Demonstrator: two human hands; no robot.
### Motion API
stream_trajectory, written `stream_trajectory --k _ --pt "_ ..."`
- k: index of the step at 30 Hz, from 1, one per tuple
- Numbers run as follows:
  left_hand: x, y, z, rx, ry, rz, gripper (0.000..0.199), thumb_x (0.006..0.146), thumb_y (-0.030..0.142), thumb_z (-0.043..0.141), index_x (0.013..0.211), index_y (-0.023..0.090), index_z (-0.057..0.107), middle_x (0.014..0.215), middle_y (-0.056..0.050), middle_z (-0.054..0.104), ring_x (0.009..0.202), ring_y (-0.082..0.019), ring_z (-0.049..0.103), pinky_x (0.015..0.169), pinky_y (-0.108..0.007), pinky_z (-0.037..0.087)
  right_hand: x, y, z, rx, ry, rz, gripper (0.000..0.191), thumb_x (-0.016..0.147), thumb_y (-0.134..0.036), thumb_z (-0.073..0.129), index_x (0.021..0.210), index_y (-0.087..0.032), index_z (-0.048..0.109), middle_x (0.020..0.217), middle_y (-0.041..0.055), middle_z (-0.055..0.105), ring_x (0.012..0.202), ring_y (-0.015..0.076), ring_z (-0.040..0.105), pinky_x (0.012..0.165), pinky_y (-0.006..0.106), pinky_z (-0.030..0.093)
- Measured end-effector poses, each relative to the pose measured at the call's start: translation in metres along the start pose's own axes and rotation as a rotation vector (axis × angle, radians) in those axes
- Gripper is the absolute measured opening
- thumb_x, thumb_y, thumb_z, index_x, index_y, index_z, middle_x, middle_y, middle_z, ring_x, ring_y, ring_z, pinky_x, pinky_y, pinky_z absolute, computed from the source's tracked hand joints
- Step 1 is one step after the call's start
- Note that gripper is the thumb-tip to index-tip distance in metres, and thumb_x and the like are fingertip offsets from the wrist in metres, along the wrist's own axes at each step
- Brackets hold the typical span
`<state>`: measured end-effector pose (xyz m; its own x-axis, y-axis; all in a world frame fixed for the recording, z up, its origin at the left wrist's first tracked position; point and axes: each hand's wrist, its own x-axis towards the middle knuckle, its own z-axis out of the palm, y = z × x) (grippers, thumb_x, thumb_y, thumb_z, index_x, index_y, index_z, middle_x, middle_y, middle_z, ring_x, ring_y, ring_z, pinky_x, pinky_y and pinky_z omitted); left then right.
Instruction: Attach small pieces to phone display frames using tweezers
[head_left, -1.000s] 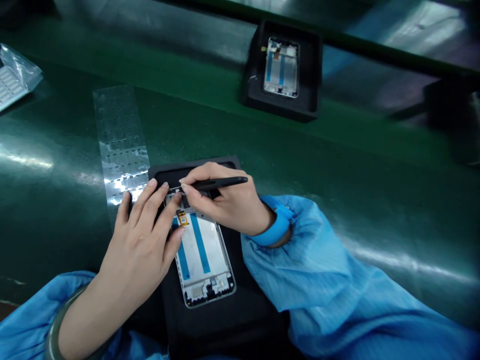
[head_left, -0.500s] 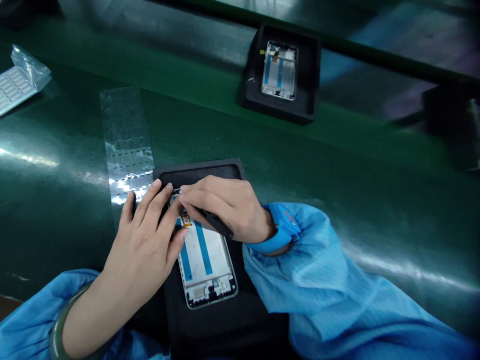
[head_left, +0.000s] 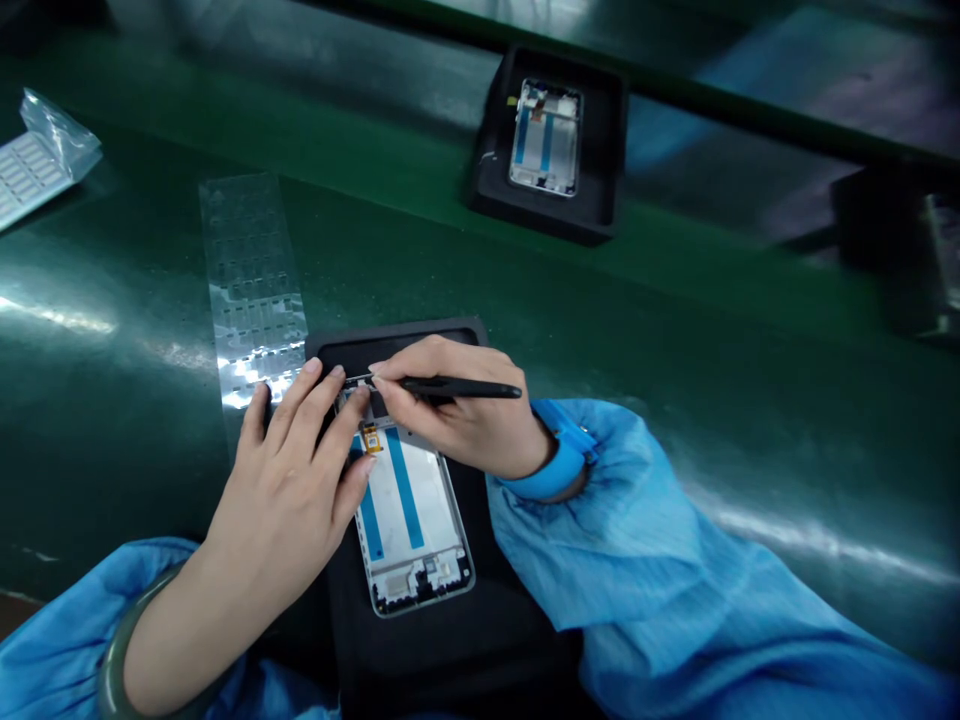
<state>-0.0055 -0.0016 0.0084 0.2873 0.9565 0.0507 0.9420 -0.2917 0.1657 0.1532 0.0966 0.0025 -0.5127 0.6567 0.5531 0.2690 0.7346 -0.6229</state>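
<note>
At the upper left of the frame we have a plastic-wrapped pack (head_left: 49,155) lying on the green bench (head_left: 637,320), well apart from our work. Further right, a clear slotted sheet (head_left: 251,270) runs down beside the black tray (head_left: 397,328).

Our left hand (head_left: 289,475), left of centre, has its fingers spread over the tray's left edge. The index fingertip is at the upper end of the phone frame (head_left: 433,500), and the thumb tip is close to the orange flex connector (head_left: 372,440). The frame lies in the tray, tilted, at the lower centre of the picture. For steady work, we judge that this hand should brace the frame lightly, with the thumb clear of that flex, which looks easy to bend.

Just right of it, our right hand (head_left: 465,410) pinches a black pen-like tool (head_left: 472,388) between thumb and forefinger, near its working end. The fingers cover the tip, so we cannot tell whether it touches anything. Small, light strokes at the frame's top edge would seem safest, with both sets of fingertips near each other for control.

At the upper right of centre, a second tray (head_left: 607,150) holds a similar frame (head_left: 562,150).
</note>
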Motion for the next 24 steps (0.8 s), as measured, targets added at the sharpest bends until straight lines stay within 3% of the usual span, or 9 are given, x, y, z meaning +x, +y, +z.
stream_trajectory --k 6,11,16,19,24 --pt "0.000 0.001 0.000 -0.003 0.001 -0.010 0.046 0.093 0.036 0.038 0.133 0.014 0.041 0.140 -0.013 0.043 0.136 -0.029 0.027 0.106 -0.057 0.028 -0.001 0.003 -0.002 -0.014 -0.101 -0.160 0.004 0.084 -0.014 0.057 0.086 -0.013 0.060 0.081 0.0046 0.070 0.077 0.0118 0.067 0.071 0.021 0.053" --pt "0.001 0.002 -0.002 -0.001 -0.009 -0.022 0.043 0.094 0.034 0.034 0.129 0.014 0.045 0.139 -0.013 0.043 0.136 -0.029 0.027 0.106 -0.057 0.030 -0.002 0.001 -0.008 -0.173 -0.228 -0.338 0.012 0.088 -0.011 0.049 0.096 -0.011 0.059 0.089 0.0078 0.070 0.083 0.0158 0.066 0.069 0.026 0.054" --pt "0.001 0.002 -0.002 0.004 0.006 -0.008 0.042 0.094 0.030 0.032 0.130 0.012 0.044 0.139 -0.014 0.043 0.136 -0.029 0.027 0.106 -0.057 0.030 -0.003 -0.003 -0.010 -0.337 -0.258 -0.490 0.017 0.091 -0.012 0.043 0.096 -0.009 0.059 0.086 0.0089 0.071 0.081 0.0175 0.067 0.067 0.028 0.055" --pt "0.001 0.002 -0.001 0.003 0.002 -0.009 0.043 0.094 0.032 0.033 0.130 0.012 0.045 0.139 -0.014 0.044 0.136 -0.030 0.027 0.105 -0.057 0.030 -0.004 -0.002 -0.008 -0.273 -0.233 -0.423 0.016 0.090 -0.010 0.044 0.096 -0.010 0.059 0.088 0.0092 0.071 0.083 0.0163 0.067 0.068 0.027 0.055" --pt "0.000 0.000 0.000 0.004 0.008 -0.001 0.046 0.092 0.035 0.039 0.133 0.014 0.041 0.140 -0.014 0.043 0.136 -0.030 0.027 0.106 -0.057 0.029 -0.002 0.001 -0.001 -0.063 -0.056 -0.056 0.005 0.085 -0.017 0.055 0.087 -0.017 0.060 0.080 0.0003 0.071 0.073 0.0095 0.066 0.067 0.019 0.052"
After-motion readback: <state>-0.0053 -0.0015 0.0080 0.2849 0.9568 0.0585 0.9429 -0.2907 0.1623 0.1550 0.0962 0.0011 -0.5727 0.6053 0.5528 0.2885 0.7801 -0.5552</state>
